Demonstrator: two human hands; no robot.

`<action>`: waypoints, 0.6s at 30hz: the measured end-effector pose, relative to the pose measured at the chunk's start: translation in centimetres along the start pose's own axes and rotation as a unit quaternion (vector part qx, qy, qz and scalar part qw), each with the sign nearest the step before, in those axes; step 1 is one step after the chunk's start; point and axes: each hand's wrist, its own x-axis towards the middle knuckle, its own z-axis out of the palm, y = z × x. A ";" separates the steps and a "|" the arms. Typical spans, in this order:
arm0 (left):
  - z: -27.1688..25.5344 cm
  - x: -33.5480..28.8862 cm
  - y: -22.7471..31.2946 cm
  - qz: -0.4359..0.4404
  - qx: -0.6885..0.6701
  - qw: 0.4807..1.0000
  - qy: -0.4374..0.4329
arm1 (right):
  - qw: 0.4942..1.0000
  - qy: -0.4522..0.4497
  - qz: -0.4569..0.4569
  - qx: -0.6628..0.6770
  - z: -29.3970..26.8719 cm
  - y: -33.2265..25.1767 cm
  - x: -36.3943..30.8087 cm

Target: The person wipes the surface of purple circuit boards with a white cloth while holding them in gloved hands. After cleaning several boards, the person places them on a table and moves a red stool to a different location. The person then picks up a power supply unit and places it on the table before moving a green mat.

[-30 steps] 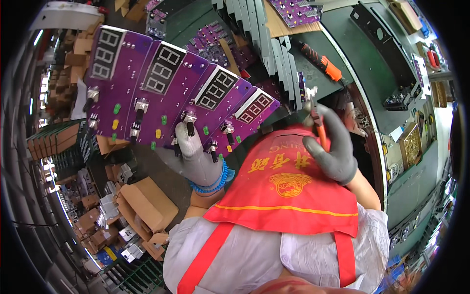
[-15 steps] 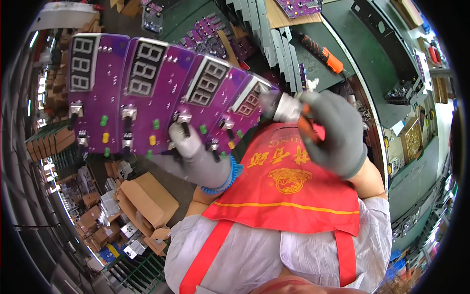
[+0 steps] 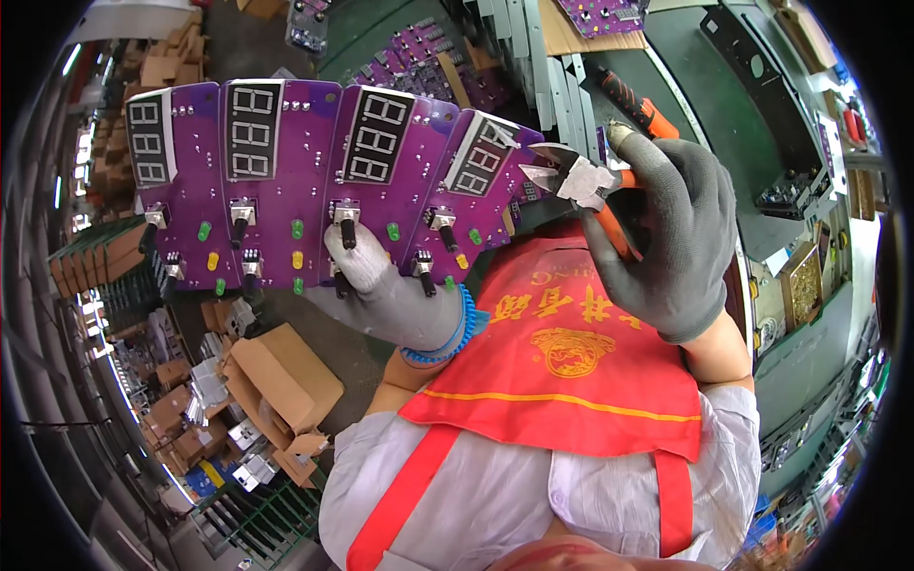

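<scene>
My left hand [image 3: 386, 295], in a grey glove with a pale thumb and blue cuff, grips a purple circuit board panel [image 3: 309, 200]. Its thumb presses on the front, between the black knobs; the other fingers are hidden behind. Several joined sections make up the panel, each with a digit display [image 3: 379, 136], small green and yellow lights and knobs. My right hand [image 3: 671, 228], also grey-gloved, is closed around the orange handles of cutting pliers [image 3: 583, 179]. The pliers' jaws are spread apart beside the panel's right end, near the last display's upper corner.
Beyond the panel, more purple boards [image 3: 409, 52] lie piled on the green bench. Upright grey metal strips [image 3: 514, 76] stand behind the pliers. An orange-and-black tool [image 3: 652, 116] lies past my right hand. Cardboard boxes [image 3: 286, 376] are on the floor at lower left.
The panel has shifted and levelled slightly in my left hand. My right hand has drawn back a little to the right, and the pliers' jaws now show spread apart.
</scene>
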 end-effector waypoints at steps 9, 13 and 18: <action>-0.3 -0.1 -0.4 0.189 0.203 0.961 -0.024 | 0.994 -0.040 0.077 0.064 1.7 -0.1 0.1; 1.0 0.0 -0.6 0.112 0.042 0.992 0.033 | 1.000 -0.010 0.029 0.001 1.3 0.0 0.5; 1.9 -0.2 0.7 -0.113 -0.203 0.969 0.082 | 0.999 0.028 0.025 -0.034 0.8 0.0 0.2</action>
